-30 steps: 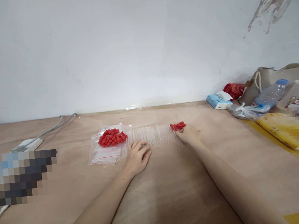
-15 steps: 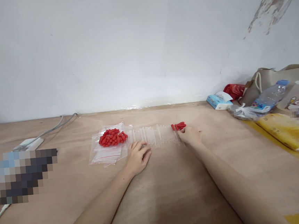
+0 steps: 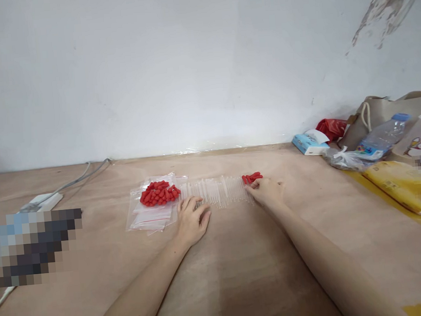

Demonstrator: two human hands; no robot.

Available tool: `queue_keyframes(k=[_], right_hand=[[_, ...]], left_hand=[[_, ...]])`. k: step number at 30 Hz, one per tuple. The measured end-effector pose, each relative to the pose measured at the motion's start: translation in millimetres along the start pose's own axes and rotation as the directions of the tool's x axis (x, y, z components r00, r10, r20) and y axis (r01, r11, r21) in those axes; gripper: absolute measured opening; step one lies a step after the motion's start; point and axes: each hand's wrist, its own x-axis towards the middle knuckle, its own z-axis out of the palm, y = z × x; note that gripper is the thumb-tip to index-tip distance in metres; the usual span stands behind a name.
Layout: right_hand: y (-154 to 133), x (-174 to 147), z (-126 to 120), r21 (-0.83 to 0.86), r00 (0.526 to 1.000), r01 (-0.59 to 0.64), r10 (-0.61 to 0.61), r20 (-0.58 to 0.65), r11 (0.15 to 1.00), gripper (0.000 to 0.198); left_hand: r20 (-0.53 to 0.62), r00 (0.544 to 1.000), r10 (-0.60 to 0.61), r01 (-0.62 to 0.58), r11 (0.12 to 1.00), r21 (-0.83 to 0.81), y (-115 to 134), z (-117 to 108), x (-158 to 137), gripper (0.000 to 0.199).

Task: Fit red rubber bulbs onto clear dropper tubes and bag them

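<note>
The likeliest trouble is rolling: the slim clear tubes (image 3: 217, 192) lie loose side by side at the centre of the frame, and a nudge from either hand could skew the row. The left hand (image 3: 193, 221) rests at its left end, fingers loosely bent, thumb apart, apparently clasping nothing; a shift of its knuckles could also spill the red bulbs (image 3: 159, 194) heaped just beside it, left of centre. The right hand (image 3: 267, 191) has thumb and forefinger drawn together at the row's right end—whether a tube is between them, I cannot tell. A careless push there could scatter the small red cluster (image 3: 252, 178) just beyond.

The bulbs look rubbery and matte, rounded and narrowing to a neck; the tubes seem thin, stiff plastic. Under the heap, the zip bags (image 3: 151, 219) are filmy and slick—poor footing—on a smooth wood-grained tabletop (image 3: 221, 280).
</note>
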Motion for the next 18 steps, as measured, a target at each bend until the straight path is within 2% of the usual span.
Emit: queue_keyframes(k=[6, 11, 18], right_hand=[[-5.7, -3.7, -3.2, -0.076, 1.0, 0.003, -0.003, 0.002, 0.997, 0.023], [-10.8, -9.3, -7.8, -0.183, 0.999, 0.042, -0.036, 0.034, 0.982, 0.034], [-12.3, -9.5, 0.0, -0.194, 0.999, 0.006, 0.001, 0.037, 0.981, 0.024]], left_hand=[[0.011, 1.0, -0.002, 0.002, 1.0, -0.003, -0.4, 0.3, -0.8, 0.015], [0.01, 1.0, -0.011, 0.011, 1.0, -0.001, -0.7, 0.2, -0.7, 0.014], [0.008, 1.0, -0.009, 0.009, 1.0, 0.006, -0.8, 1.2, -0.6, 0.015]])
